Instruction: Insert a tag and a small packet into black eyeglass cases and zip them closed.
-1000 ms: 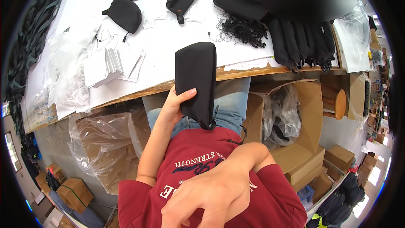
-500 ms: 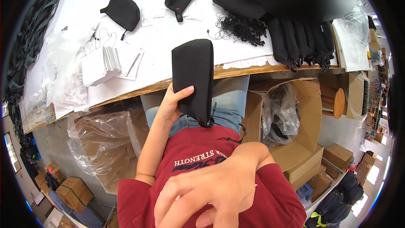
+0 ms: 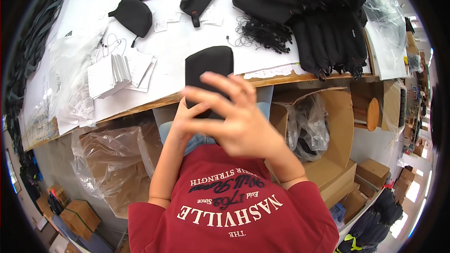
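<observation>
Both hands met on the black pouch above our lap.
Our right hand (image 3: 239, 117), fingers spread, had risen onto the pouch (image 3: 208, 68); our left hand (image 3: 187, 115) gripped it from below, by the table (image 3: 187, 42) edge.

packing workshop | stacked black pouches (image 3: 328, 33) (many) | cardboard boxes (image 3: 328, 126)

My white table (image 3: 173, 42) fills the frame's top. On it lie black pouches (image 3: 136, 15) at upper left, a black pile (image 3: 323, 14) upper right, paper tags (image 3: 112, 72) left, and cords (image 3: 262, 33) centre.
</observation>
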{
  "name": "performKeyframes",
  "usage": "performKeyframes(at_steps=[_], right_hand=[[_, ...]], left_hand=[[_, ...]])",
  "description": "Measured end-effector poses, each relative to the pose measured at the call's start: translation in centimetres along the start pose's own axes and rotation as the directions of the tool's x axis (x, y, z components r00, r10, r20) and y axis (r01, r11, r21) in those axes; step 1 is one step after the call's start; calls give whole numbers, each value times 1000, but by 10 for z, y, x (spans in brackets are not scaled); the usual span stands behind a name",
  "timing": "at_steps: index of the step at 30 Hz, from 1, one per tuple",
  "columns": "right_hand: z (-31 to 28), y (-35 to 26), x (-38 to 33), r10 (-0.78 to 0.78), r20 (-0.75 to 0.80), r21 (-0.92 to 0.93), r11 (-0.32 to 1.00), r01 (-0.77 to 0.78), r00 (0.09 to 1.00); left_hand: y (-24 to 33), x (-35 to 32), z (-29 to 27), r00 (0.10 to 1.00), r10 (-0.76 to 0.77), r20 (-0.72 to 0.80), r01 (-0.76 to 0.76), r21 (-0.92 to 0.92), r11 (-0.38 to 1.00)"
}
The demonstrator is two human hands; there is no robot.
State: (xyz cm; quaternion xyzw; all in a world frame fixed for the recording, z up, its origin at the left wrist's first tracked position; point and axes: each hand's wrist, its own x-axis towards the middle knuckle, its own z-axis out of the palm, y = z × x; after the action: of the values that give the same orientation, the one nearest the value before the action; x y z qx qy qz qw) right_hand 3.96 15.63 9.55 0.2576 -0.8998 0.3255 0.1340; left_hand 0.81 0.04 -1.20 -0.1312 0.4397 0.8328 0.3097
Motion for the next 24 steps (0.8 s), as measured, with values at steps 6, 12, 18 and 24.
performKeyframes(at_steps=[6,12,18,24], right_hand=[[-32,90,-27,393,-202,-453,775,-441,897],[-8,55,-48,230,-28,-188,955,-231,973],[21,70,-60,520,-250,-234,786,-572,817],[27,50,-58,456,-184,-44,881,-471,871]], left_hand=[[15,-5,9,984,-96,149,75,139,987],[18,-4,12,990,-73,120,57,129,990],[12,-4,12,993,-58,99,39,184,982],[7,1,10,996,4,93,-27,246,969]])
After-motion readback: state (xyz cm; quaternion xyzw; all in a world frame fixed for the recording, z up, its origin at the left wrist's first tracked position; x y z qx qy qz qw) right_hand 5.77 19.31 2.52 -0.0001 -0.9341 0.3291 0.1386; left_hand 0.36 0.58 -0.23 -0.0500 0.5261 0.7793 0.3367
